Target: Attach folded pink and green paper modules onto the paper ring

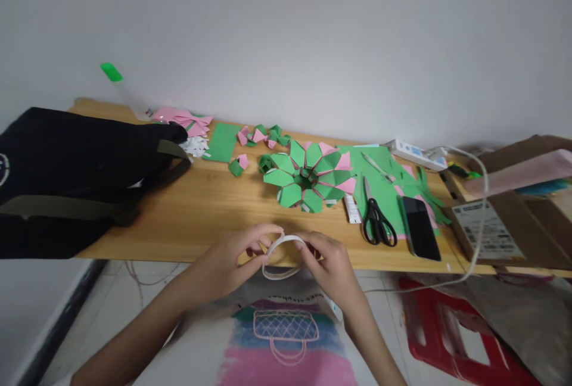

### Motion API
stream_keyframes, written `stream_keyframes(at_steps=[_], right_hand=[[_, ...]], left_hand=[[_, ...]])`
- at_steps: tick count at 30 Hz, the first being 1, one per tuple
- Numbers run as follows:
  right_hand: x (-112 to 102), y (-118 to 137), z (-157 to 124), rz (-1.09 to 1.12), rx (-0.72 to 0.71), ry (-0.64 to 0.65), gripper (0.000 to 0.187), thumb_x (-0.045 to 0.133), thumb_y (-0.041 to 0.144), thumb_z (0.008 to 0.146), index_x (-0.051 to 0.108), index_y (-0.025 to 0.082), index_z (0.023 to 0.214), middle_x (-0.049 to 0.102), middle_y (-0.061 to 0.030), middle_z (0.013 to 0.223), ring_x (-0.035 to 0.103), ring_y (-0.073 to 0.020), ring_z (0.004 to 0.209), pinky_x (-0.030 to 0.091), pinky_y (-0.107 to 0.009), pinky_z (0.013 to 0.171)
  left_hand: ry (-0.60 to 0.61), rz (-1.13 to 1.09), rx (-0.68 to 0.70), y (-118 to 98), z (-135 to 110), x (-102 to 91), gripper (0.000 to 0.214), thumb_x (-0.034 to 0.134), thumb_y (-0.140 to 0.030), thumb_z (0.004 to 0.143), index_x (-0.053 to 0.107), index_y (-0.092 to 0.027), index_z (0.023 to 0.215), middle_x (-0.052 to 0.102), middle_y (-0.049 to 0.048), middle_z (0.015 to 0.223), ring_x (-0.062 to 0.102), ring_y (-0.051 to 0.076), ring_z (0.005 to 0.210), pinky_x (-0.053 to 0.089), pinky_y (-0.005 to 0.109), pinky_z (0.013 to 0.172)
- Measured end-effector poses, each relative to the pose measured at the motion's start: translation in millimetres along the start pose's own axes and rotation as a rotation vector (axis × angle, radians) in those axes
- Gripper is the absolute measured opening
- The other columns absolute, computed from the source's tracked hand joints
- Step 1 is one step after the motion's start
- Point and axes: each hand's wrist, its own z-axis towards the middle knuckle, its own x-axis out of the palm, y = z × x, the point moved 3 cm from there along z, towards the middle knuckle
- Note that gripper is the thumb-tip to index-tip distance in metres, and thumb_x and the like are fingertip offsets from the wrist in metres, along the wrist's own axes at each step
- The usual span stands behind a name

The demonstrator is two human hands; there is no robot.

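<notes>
Left hand and right hand pinched a white ring between them, grip narrow; the folded-paper wreath lay just beyond.

Plain, pale grey-white wall fills upper half of view, smooth, bare surface. Light soft and even, slightly brighter on middle of wall, dimmer toward upper corners. Long, narrow wooden table, honey-coloured with visible grain, runs left to right along wall. Below front edge, pale tiled floor with thin joint lines. Lower left: dark strip slants along floor's edge. Lower right: red plastic stool, partly under table.
</notes>
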Motion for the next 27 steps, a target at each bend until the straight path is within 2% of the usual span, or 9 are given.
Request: stream_keyframes(at_steps=[4,12,17,27], right_hand=[[-1,-2,1,0.003,0.018,0.035,0.022,0.051,0.028,0.096,0.072,0.022,0.099,0.075,-0.0033,0.081,0.066,-0.0144,0.066,0.048,-0.023,0.056],[0,-4,5,-0.036,0.023,0.154,0.023,0.051,0.029,0.095,0.070,0.023,0.106,0.075,-0.0034,0.088,0.068,-0.0165,0.074,0.049,-0.025,0.065],[0,-7,6,-0.061,0.052,0.204,0.022,0.052,0.029,0.095,0.070,0.023,0.105,0.072,-0.0018,0.079,0.066,-0.0162,0.069,0.047,-0.026,0.063],[-11,-24,3,-0.073,0.175,0.214,0.029,0.052,0.039,0.095,0.069,0.020,0.107,0.076,-0.0064,0.097,0.071,-0.0206,0.084,0.052,-0.029,0.070]], left_hand=[[-0.013,-0.011,-0.006,0,2,-1.6,0.040,0.054,-0.034,0.086,0.057,-0.028,0.125,0.069,0.0037,0.103,0.065,0.018,0.087,0.054,0.033,0.084],[0.016,-0.062,-0.016,2,2,-4.2,0.041,0.055,-0.034,0.085,0.056,-0.029,0.126,0.066,0.0011,0.095,0.063,0.016,0.082,0.053,0.030,0.082],[0.026,-0.061,-0.043,5,4,-3.5,0.040,0.056,-0.033,0.085,0.056,-0.029,0.125,0.066,0.0005,0.095,0.062,0.017,0.085,0.052,0.031,0.085],[0.082,-0.030,-0.054,7,10,0.2,0.040,0.055,-0.029,0.084,0.058,-0.028,0.124,0.066,0.0008,0.094,0.061,0.018,0.086,0.052,0.030,0.082]])
